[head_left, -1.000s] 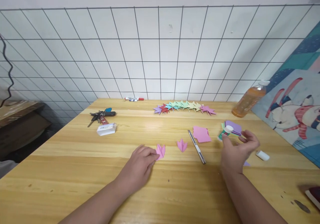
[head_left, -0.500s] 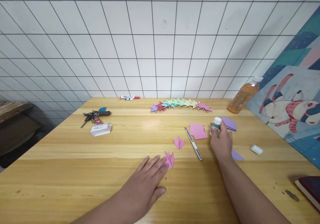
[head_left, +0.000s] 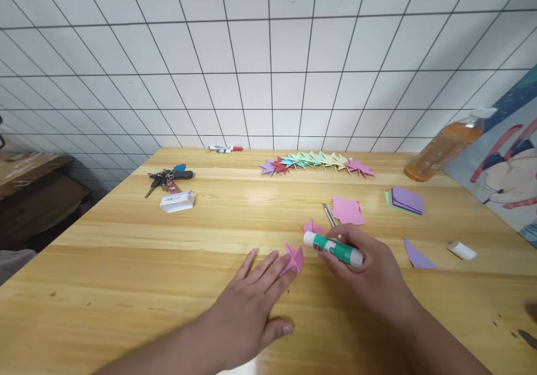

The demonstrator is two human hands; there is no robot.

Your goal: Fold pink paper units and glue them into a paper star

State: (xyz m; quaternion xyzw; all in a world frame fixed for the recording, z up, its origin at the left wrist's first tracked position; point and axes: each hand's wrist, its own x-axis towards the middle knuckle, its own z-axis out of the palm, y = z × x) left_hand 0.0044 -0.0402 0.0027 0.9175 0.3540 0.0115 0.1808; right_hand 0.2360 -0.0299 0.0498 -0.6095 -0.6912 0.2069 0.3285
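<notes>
Table: wooden, its far edge against the tiled wall.
Left hand: palm down, fingers slightly spread, tips on the near fold; a second ago thumb and fingers are together at that fold's side.
Right hand: thumb and fingers pinch the glue stick; a second ago they only reach about it.
Bottle: near the table's far right corner, as before.
Chain: along the far edge, unchanged.
Glue stick: tilted sideways, white end toward the left edge, just beside the near fold; half a second ago it is upright beside the stack.
Stack: toward the right edge, now clear of the hand.
Knife: beside the pink sheet, its near end now hidden by the right hand.
Triangle: purple, now uncovered, between the right hand and the right edge.
Near fold: pink, partly under the left fingertips.
Far fold: pink, now partly behind the glue stick.
</notes>
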